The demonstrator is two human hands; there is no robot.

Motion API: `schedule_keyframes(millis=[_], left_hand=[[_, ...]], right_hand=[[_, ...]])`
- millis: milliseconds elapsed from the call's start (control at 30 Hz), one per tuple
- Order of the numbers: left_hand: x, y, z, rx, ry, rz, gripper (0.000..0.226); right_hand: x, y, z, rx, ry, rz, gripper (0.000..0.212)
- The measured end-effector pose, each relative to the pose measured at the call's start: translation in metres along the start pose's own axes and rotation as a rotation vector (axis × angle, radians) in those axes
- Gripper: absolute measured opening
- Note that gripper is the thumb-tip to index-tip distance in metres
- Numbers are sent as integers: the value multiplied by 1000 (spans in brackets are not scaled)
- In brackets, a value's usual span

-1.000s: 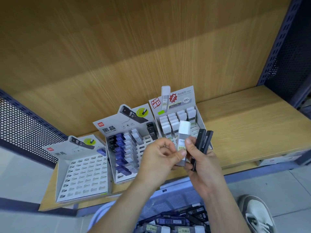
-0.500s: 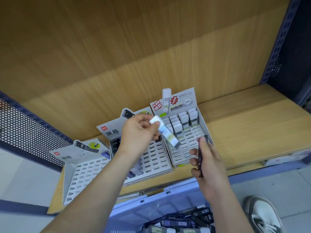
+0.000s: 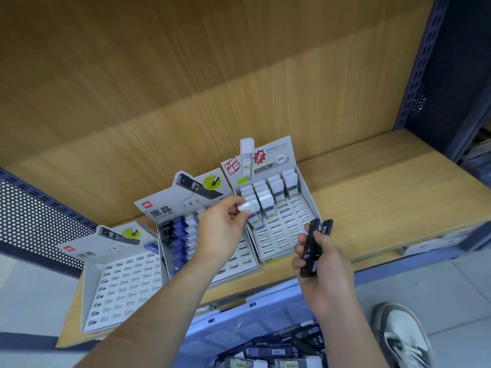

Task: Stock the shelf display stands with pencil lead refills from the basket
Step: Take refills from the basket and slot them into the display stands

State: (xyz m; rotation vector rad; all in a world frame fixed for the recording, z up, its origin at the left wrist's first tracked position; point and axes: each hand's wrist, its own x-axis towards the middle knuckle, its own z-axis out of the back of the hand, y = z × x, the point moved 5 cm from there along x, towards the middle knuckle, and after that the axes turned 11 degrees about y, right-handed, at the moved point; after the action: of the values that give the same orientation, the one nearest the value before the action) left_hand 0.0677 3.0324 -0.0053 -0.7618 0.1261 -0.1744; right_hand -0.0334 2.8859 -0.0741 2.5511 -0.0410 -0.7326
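Three grey slotted display stands sit side by side on the wooden shelf. My left hand (image 3: 221, 228) pinches the white cap of a white lead refill (image 3: 249, 211), its lower end at the left column of the right stand (image 3: 281, 232), which holds several white refills. My right hand (image 3: 322, 264) grips two black HB refills (image 3: 313, 245) in front of that stand. The middle stand (image 3: 239, 264) carries black, purple and white refills. The left stand (image 3: 122, 285) holds a single purple refill at its top right.
A blue plastic basket (image 3: 239, 328) with several refills stands below the shelf edge at the bottom. A white shoe (image 3: 403, 338) is on the tiled floor at lower right. Blue perforated uprights frame the shelf left and right. Bare wooden shelf extends to the right of the stands.
My left hand took the white refill from in front of my right hand and carried it up to the right stand's left column. My right hand kept the black refills and lowered slightly.
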Motion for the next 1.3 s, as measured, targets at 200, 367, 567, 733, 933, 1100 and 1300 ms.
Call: schedule_keyframes(millis=[200,367,567,733,933,1100,1300], left_hand=[[0,-1,-6,151,22,-93,20],[7,-6,-11,406,8,-251,24],[11,-11,-11,415,-8,-272,20],[12,-9,-13,489,-34,-356,9],[8,-9,-6,453,-21,-263,18],[-15,-26,-5,-365,344,22,27],[-40,-34,24,-447,245,28,10]], right_hand=[[-3,-1,-5,-6,26,-28,24],[-5,-2,-8,-54,42,-31,25],[-5,-2,-8,-48,65,-21,27],[-6,0,-9,-91,82,-35,25],[-8,0,-14,-143,125,-51,22],[-11,-3,-25,-233,209,-102,17],[-20,-9,-45,-210,345,-118,30]])
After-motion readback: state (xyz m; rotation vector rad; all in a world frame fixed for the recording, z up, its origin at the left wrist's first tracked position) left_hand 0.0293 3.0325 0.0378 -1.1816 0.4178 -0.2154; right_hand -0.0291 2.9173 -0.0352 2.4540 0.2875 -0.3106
